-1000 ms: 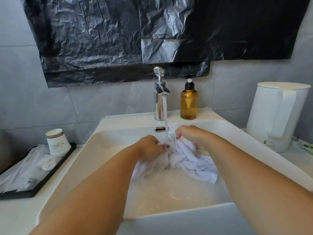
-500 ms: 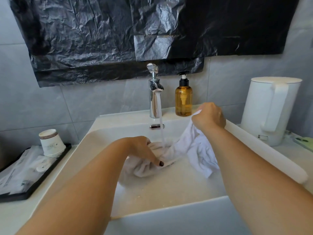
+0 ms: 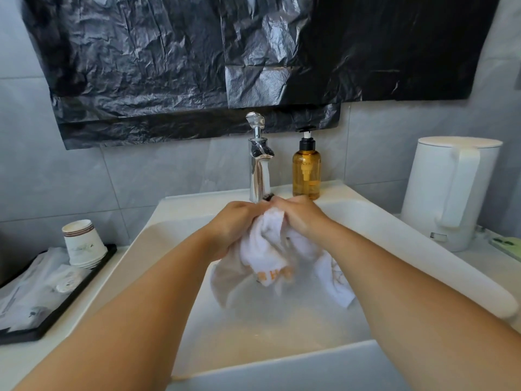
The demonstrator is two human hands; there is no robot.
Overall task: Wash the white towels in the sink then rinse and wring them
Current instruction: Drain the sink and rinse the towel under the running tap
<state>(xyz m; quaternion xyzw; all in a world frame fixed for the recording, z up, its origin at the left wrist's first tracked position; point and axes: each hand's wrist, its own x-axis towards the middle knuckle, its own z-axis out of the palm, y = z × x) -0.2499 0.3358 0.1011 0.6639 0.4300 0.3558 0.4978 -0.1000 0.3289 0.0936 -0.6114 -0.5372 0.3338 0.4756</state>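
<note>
One towel (image 3: 270, 249), two hands, one kettle (image 3: 448, 190).

— Where's the towel (image 3: 270, 249)?
— Bunched over the sink (image 3: 394, 238), left hand (image 3: 236, 224) and right hand (image 3: 298, 215) gripping its top — just below the tap (image 3: 258, 162).

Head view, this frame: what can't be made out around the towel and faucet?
- Water stream: hidden behind left hand and right hand.
- Orange lettering on the white towel: blurred and folded, unreadable.
- Sink drain: hidden by the towel.
- Faucet base: behind the hands.
</note>
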